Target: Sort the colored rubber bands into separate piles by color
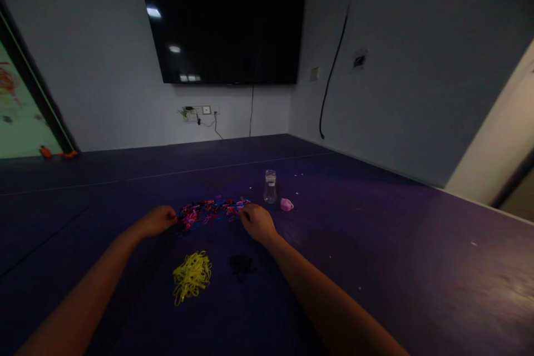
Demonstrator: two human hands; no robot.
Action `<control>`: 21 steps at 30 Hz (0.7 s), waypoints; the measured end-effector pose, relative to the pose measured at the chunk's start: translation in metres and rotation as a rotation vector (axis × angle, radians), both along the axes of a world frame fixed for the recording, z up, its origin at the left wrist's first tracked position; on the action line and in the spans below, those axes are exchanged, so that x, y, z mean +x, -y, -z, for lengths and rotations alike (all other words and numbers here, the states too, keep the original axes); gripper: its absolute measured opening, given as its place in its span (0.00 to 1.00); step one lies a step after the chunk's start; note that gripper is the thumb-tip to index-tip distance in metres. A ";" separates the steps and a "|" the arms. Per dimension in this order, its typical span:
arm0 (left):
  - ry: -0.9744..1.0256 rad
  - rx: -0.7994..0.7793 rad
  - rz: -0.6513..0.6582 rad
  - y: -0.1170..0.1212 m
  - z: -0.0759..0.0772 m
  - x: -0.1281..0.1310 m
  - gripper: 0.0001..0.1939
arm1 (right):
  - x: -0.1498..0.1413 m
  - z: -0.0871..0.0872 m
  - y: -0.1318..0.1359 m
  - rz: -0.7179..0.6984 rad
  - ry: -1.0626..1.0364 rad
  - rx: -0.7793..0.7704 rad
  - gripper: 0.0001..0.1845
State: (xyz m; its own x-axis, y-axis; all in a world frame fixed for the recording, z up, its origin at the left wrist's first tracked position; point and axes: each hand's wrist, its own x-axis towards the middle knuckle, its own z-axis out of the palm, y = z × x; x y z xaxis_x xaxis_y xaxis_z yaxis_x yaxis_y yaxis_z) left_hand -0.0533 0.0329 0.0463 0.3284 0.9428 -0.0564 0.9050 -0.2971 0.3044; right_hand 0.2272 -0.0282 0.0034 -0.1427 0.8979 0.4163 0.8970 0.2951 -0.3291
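Observation:
A mixed pile of small pink, red, blue and dark elastic bands (211,210) lies spread between my two hands. At its left end my left hand (157,220) has thumb and fingers pinched together; whether a band is between them is too small to tell. My right hand (259,223) rests at the right end, fingers curled down at the bands, their tips partly hidden. Nearer to me sit a heap of yellow elastic bands (192,273) and a smaller clump of black bands (241,265). Beyond my right hand stands an upright clear bottle (270,189), with a pink lid (286,204) beside it.
The purple floor mat (375,245) carries a few white specks. Behind it, a large dark television (229,22) hangs on the wall above sockets and wires (204,114). A black cable (334,67) dangles along the right wall. Orange objects (58,153) lie at the far left.

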 end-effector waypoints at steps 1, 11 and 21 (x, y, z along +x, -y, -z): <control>0.014 -0.017 0.006 0.000 -0.001 -0.001 0.11 | 0.000 0.000 0.000 0.001 -0.001 -0.001 0.15; -0.033 -0.027 0.023 0.005 0.009 0.012 0.08 | 0.000 0.004 -0.002 0.011 -0.015 0.032 0.14; -0.061 0.016 0.019 0.003 0.008 0.011 0.07 | 0.000 0.002 -0.001 0.020 0.006 0.013 0.15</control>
State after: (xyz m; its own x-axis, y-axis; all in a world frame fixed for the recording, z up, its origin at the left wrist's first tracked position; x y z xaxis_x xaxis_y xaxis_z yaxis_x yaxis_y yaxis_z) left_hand -0.0427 0.0301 0.0385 0.3428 0.9374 -0.0618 0.9158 -0.3188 0.2441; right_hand 0.2269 -0.0276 0.0018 -0.1276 0.8950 0.4274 0.9047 0.2816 -0.3196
